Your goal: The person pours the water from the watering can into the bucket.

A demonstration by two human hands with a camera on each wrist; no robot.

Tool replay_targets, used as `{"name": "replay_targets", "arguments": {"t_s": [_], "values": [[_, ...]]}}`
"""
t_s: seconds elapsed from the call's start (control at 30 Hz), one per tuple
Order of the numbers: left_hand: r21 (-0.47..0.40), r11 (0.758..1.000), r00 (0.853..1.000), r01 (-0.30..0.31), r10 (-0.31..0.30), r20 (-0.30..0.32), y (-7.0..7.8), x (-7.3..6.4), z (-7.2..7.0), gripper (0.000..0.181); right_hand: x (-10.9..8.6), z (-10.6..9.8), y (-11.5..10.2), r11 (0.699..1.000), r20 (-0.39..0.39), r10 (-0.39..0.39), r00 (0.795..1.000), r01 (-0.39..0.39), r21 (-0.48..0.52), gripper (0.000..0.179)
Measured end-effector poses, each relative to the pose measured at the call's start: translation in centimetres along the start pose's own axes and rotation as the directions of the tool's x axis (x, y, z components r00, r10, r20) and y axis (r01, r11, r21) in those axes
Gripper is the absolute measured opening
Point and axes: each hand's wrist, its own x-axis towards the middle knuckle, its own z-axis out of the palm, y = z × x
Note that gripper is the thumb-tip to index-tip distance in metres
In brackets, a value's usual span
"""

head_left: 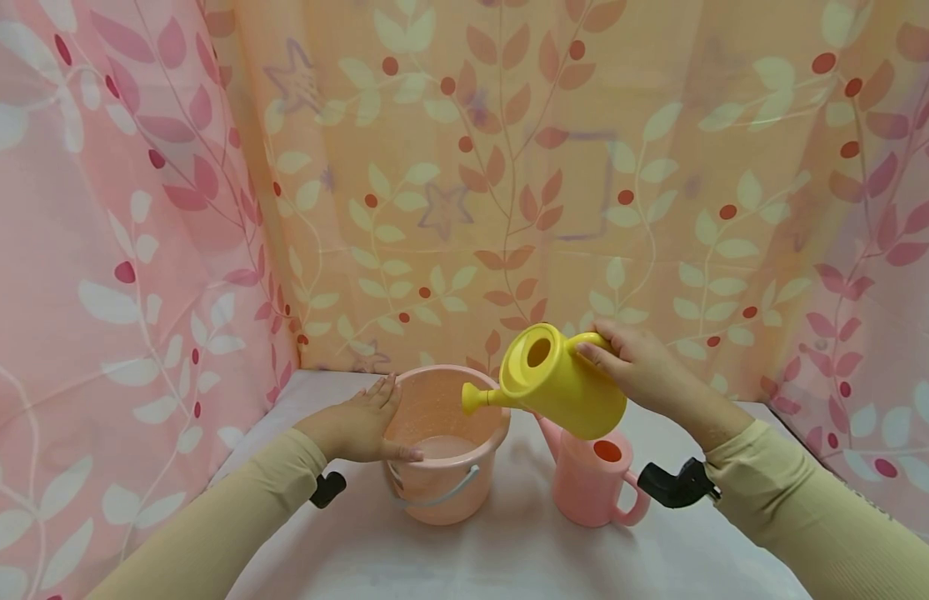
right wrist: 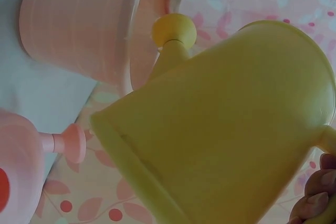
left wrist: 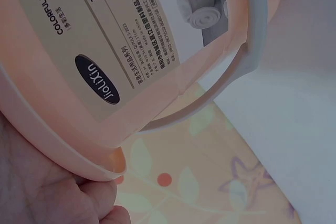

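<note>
Head view showed a leaf-patterned curtain [head_left: 509,192] behind a pale desk [head_left: 322,550]. On the desk stood a peach bucket [head_left: 452,496], its mouth upward and its thin white handle [head_left: 443,493] hanging at the near side; the left wrist view showed a printed label [left wrist: 131,40] on its wall. Right of the bucket, above the desk, the yellow watering can [head_left: 584,400] was held tipped: its long axis slanted from the base at lower right to the top at upper left, and its spout pointed left, the end over the bucket's mouth. Partly beneath it stood a pink watering can [head_left: 584,492], upright, spout angled up and left. The right hand [head_left: 647,362] gripped the yellow can's handle, fingers curled round it. The left hand [head_left: 362,425] rested on the bucket's left rim, fingers extended.
</note>
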Motion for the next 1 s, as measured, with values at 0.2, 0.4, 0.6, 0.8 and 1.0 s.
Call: {"name": "replay_targets", "arguments": {"t_s": [0.2, 0.4, 0.6, 0.8, 1.0], "values": [[0.0, 1.0, 1.0, -0.001, 0.001, -0.003, -0.09, 0.07, 0.07, 0.117, 0.01, 0.0, -0.04, 1.0, -0.002, -0.001, 1.0, 0.001, 0.009, 0.023], [0.003, 1.0, 1.0, -0.003, 0.003, -0.007, -0.18, 0.13, 0.19, 0.118, 0.0, -0.03, -0.12, 1.0, -0.004, 0.002, 1.0, -0.002, 0.016, 0.023], [-0.006, 1.0, 1.0, 0.001, -0.001, -0.004, -0.09, 0.02, 0.1, 0.117, 0.1, 0.06, -0.06, 1.0, 0.003, 0.0, 1.0, 0.0, 0.007, 0.022], [-0.011, 1.0, 1.0, -0.002, 0.002, -0.005, 0.0, -0.07, 0.08, 0.116, 0.14, 0.18, 0.1, 1.0, 0.001, -0.006, 1.0, 0.006, 0.006, 0.021], [0.006, 1.0, 1.0, -0.001, 0.001, -0.003, -0.11, 0.13, 0.16, 0.117, 0.15, 0.14, 0.22, 1.0, -0.004, -0.021, 1.0, 0.021, 0.008, 0.02]]}}
